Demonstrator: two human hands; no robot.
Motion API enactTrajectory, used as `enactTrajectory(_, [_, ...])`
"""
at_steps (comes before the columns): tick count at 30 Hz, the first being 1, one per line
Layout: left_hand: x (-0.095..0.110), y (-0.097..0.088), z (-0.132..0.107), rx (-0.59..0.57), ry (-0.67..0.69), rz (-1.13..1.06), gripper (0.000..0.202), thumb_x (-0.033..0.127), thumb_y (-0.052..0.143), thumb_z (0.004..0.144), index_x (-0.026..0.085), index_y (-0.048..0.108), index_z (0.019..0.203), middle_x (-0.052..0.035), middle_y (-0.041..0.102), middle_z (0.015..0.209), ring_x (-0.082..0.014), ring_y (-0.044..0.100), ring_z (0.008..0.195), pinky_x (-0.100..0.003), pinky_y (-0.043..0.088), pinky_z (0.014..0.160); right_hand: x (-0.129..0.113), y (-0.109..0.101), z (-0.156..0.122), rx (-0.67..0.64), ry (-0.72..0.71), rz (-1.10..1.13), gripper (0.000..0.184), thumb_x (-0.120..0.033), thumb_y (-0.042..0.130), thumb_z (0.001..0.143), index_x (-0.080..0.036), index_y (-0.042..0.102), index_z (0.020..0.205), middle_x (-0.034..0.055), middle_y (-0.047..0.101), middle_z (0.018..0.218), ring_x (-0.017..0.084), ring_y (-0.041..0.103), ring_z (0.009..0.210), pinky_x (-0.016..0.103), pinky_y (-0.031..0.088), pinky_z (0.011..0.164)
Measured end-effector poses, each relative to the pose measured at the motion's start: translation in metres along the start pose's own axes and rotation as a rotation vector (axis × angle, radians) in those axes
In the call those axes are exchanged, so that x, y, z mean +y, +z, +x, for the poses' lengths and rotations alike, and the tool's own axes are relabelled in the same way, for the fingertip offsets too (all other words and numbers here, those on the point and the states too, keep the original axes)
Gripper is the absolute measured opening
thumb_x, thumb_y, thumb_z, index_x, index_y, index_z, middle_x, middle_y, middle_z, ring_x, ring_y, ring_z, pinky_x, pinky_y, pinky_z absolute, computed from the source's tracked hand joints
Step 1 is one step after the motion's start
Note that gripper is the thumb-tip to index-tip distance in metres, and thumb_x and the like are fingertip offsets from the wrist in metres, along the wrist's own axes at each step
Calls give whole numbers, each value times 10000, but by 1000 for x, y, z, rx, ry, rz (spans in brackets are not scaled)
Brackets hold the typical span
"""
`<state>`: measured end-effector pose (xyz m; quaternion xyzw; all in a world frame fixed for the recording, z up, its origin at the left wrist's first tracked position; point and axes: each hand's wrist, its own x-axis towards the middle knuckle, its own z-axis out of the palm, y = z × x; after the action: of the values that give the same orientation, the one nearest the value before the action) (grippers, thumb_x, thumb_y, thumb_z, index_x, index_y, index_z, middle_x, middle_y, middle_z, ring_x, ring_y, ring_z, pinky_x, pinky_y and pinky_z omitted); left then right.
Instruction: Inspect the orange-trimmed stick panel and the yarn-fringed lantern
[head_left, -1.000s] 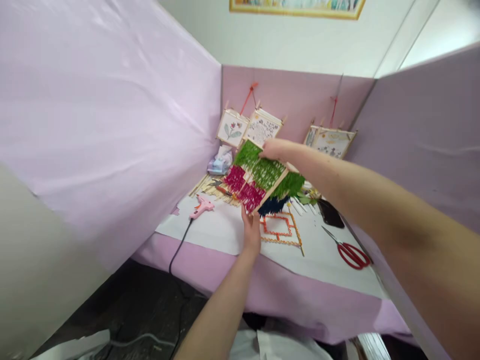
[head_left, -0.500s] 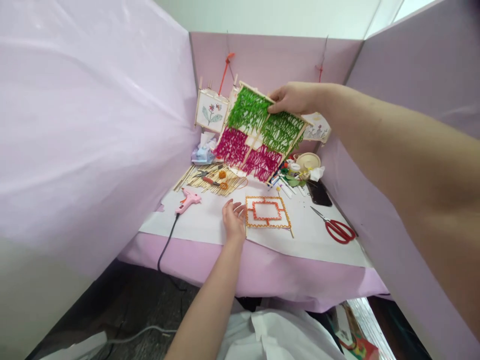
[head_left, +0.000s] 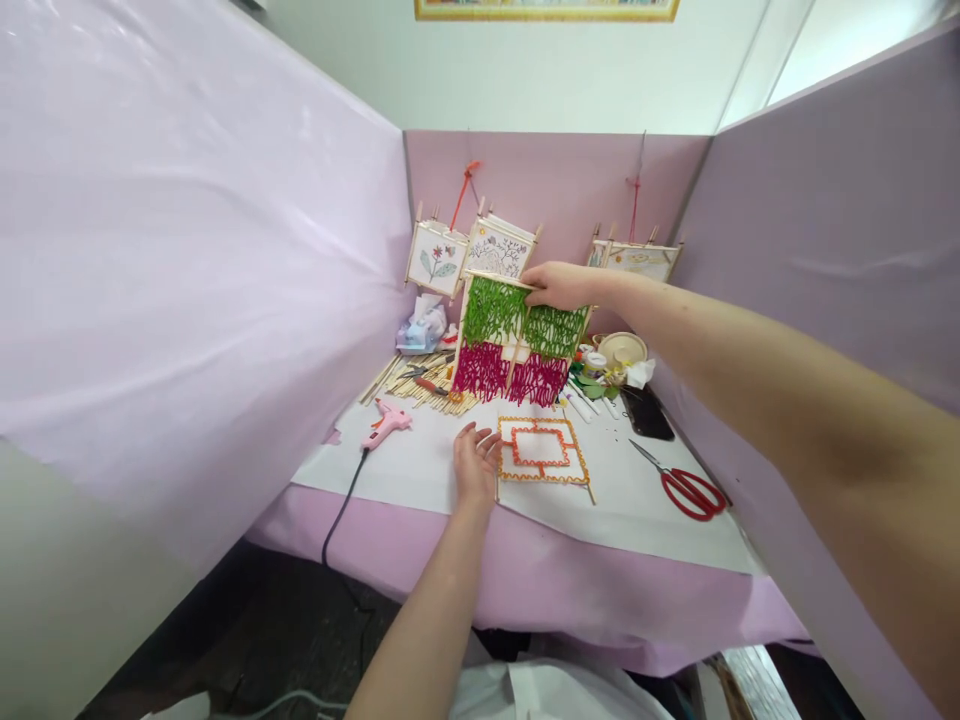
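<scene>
My right hand [head_left: 556, 286] grips the top edge of a stick frame [head_left: 517, 340] strung with green yarn above and magenta yarn below. The frame hangs nearly upright over the back of the table. My left hand [head_left: 477, 462] rests palm up, fingers loosely spread, on the white sheet at the left edge of a second frame [head_left: 544, 478]. That one lies flat, with wavy yellow trim around an orange inner rectangle. Whether my left fingertips touch it, I cannot tell.
A pink glue gun [head_left: 386, 424] lies left, its cord running off the front edge. Behind it are thin sticks [head_left: 405, 384], pliers [head_left: 431, 386] and a tissue pack [head_left: 422, 328]. Red-handled scissors [head_left: 691, 492] and a black phone [head_left: 648, 413] lie right. Framed pictures [head_left: 437, 255] hang at the back.
My right hand has lowered the green and magenta frame and turned it from slanted to nearly level. More of the pictures behind shows. My left hand stays by the flat frame; the camera has tilted up.
</scene>
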<state>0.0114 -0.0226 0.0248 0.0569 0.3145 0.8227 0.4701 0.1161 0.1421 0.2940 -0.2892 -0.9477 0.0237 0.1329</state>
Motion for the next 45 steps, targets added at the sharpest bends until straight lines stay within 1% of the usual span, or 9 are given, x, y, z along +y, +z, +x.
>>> enactTrajectory(8, [4,-6,11,52,-47,-96,153,306,564,865,227,538,993,-54,601,1021,-158,637,975,-280,514,880,-30,28,-1,-48,-41,-142,155,-201,570,878,-190,643,1014,84,675,972,215,582,853,317,406,748])
enactTrajectory(13, [14,-11,11,-30,-120,-188,481,653,515,836,238,547,1077,-110,573,1241,-236,573,1175,-385,506,930,-42,32,-7,-45,-89,-122,121,-207,572,883,-194,635,985,76,668,931,215,579,843,318,393,740])
enactTrajectory(17, [25,-12,10,-82,-132,-270,606,731,503,790,229,567,1125,-141,535,1306,-265,491,1280,-445,482,974,-49,33,-17,-48,-118,-125,131,-229,566,883,-186,632,987,88,668,945,222,578,830,313,373,698])
enactTrajectory(20, [31,-11,9,-189,-106,-318,578,710,493,813,225,615,1102,-128,598,1239,-273,517,1244,-484,463,995,-53,36,-23,-60,-126,-144,159,-251,563,882,-191,633,1011,89,674,983,217,578,836,301,359,678])
enactTrajectory(23, [33,-12,9,-262,-86,-368,450,606,491,870,233,657,1060,-98,661,1160,-250,567,1179,-478,454,1001,-56,42,-27,-75,-132,-170,156,-253,564,884,-197,636,1010,81,680,979,208,580,841,288,353,673])
enactTrajectory(31, [34,-14,14,-118,-103,-428,283,435,504,920,231,699,923,-60,719,1038,-233,620,1094,-495,453,1000,-62,47,-33,-104,-124,-182,177,-234,531,897,-187,642,1026,99,683,1031,223,590,896,293,372,706])
enactTrajectory(38, [40,-10,8,-184,-60,-405,353,527,534,903,244,698,1036,-75,702,1123,-254,586,1173,-480,455,1016,-64,54,-35,-82,-143,-147,138,-238,550,875,-188,637,970,90,687,1000,219,585,864,281,359,689])
enactTrajectory(41, [42,-10,7,-197,-62,-407,336,509,529,915,253,705,1044,-63,714,1099,-249,600,1153,-479,447,1021,-67,58,-50,-42,-107,-100,111,-227,534,886,-180,619,939,74,674,903,193,559,783,266,331,641])
enactTrajectory(45, [47,-13,1,-191,-62,-418,360,500,523,922,220,721,1031,-75,732,1055,-242,637,1084,-454,457,1009,-67,62,-91,49,-94,0,110,-243,484,918,-186,573,885,32,616,771,162,508,682,255,319,609])
